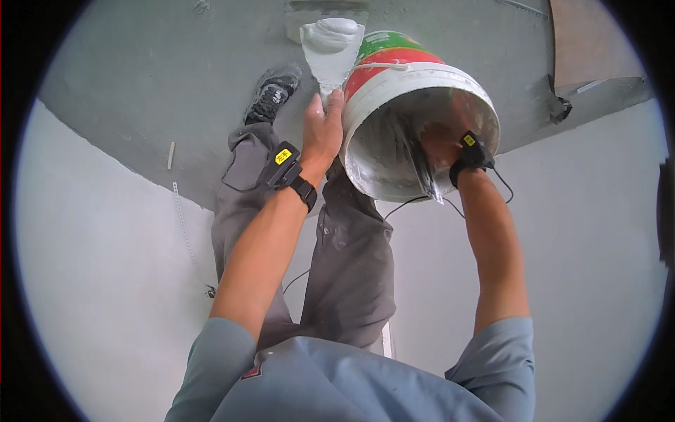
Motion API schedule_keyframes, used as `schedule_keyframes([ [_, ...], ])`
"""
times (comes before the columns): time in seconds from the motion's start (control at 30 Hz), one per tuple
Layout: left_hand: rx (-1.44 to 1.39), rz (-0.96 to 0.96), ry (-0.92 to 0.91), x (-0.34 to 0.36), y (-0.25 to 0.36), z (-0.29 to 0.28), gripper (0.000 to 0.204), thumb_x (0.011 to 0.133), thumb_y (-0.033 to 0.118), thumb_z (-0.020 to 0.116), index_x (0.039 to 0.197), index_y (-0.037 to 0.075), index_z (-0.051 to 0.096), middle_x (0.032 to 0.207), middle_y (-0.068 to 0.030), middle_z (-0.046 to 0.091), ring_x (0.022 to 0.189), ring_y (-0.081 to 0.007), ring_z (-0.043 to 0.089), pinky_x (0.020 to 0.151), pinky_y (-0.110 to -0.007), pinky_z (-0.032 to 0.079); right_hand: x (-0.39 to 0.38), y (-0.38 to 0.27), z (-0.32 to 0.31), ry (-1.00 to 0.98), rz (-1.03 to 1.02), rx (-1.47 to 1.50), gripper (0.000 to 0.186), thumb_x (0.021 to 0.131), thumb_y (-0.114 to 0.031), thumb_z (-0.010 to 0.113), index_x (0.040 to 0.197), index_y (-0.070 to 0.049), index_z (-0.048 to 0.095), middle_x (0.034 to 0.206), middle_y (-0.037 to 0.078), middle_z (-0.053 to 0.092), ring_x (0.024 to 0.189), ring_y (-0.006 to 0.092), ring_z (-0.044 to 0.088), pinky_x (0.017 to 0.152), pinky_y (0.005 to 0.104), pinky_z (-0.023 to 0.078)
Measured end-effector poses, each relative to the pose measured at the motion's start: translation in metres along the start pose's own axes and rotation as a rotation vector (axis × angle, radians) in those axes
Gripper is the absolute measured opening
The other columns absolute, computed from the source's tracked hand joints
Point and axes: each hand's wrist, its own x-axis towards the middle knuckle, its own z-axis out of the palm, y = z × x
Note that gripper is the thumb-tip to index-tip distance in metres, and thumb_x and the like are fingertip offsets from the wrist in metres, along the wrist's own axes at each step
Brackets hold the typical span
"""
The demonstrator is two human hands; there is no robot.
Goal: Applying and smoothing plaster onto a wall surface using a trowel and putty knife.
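Two hands are at work, one on each side of the white bucket (pixel 394 141). My left hand (pixel 322 133) is closed around the handle of a broad putty knife (pixel 330 53), thumb and fingers wrapped just below where the blade widens. The knife's long axis runs from my fist straight away toward the far side of the scene, blade pointing away from me, with a thick lump of white filler (pixel 330 34) sitting on its far end. The blade lies just left of the bucket's rim, close beside it, though I cannot tell whether they touch.

My right hand (pixel 443 144) is down inside the bucket, past the rim to the wrist, so it is the nearer hand to what remains in there. The smeared wall hides the fingers, and I cannot tell whether they are open or closed on anything.

The bucket is tilted, mouth turned toward me and slightly right, its red and green banded body pointing away toward the grey floor (pixel 155 70). Its long axis therefore runs nearly parallel to the knife. It sits above my grey trouser legs (pixel 344 267), with my black shoe (pixel 271 95) on the floor to the far left. White walls (pixel 98 281) close in on both sides.
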Motion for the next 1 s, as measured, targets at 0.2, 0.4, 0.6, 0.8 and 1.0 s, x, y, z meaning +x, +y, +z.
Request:
schedule_keyframes([
  [0.2, -0.007, 0.055, -0.018, 0.002, 0.0, 0.012, 0.049, 0.087, 0.037, 0.044, 0.097, -0.01, 0.05, 0.09, -0.0215, 0.057, 0.082, -0.0245, 0.053, 0.076, -0.035, 0.04, 0.017, 0.006, 0.046, 0.127, 0.017, 0.414, 0.018, 0.075, -0.014, 0.048, 0.079, -0.004, 0.063, 0.063, 0.013, 0.059, 0.057, 0.0267, 0.058, 0.055, 0.0337, 0.047],
  [0.4, 0.093, 0.021, 0.013, 0.002, 0.001, 0.002, 0.049, 0.088, 0.037, 0.043, 0.093, -0.011, 0.05, 0.085, -0.0191, 0.057, 0.08, -0.0214, 0.051, 0.074, -0.034, 0.04, 0.03, -0.041, -0.004, 0.029, 0.465, 1.478, 0.036, 0.087, -0.026, 0.037, 0.071, -0.001, 0.057, 0.048, 0.005, 0.048, 0.037, 0.0155, 0.043, 0.042, 0.0312, 0.036],
  [0.6, 0.005, 0.032, 0.028, 0.004, -0.005, 0.007, 0.047, 0.088, 0.038, 0.042, 0.088, -0.008, 0.049, 0.081, -0.0131, 0.056, 0.073, -0.0209, 0.05, 0.072, -0.034, 0.04, 0.006, -0.065, -0.052, -0.142, 0.6, 1.911, 0.033, 0.084, -0.029, 0.042, 0.068, -0.003, 0.055, 0.05, 0.003, 0.047, 0.036, 0.0115, 0.037, 0.039, 0.0275, 0.032],
  [0.8, -0.075, -0.081, 0.097, 0.026, -0.047, -0.036, 0.031, 0.091, 0.032, 0.039, 0.089, 0.001, 0.044, 0.072, -0.0047, 0.05, 0.062, -0.0136, 0.05, 0.058, -0.028, 0.045, 0.037, -0.072, 0.013, 0.312, -0.08, 1.757, 0.03, 0.084, -0.029, 0.044, 0.072, -0.003, 0.054, 0.062, 0.003, 0.051, 0.047, 0.0071, 0.043, 0.043, 0.0233, 0.037],
  [1.0, 0.037, 0.042, 0.147, 0.028, -0.028, -0.144, 0.027, 0.092, 0.033, 0.036, 0.083, 0.009, 0.039, 0.064, 0.0008, 0.041, 0.048, -0.0065, 0.038, 0.041, -0.02, 0.031, 0.031, -0.071, -0.008, 0.158, 0.033, 2.201, 0.039, 0.085, -0.031, 0.048, 0.09, 0.007, 0.055, 0.08, 0.003, 0.057, 0.07, 0.0097, 0.048, 0.065, 0.0246, 0.041],
])
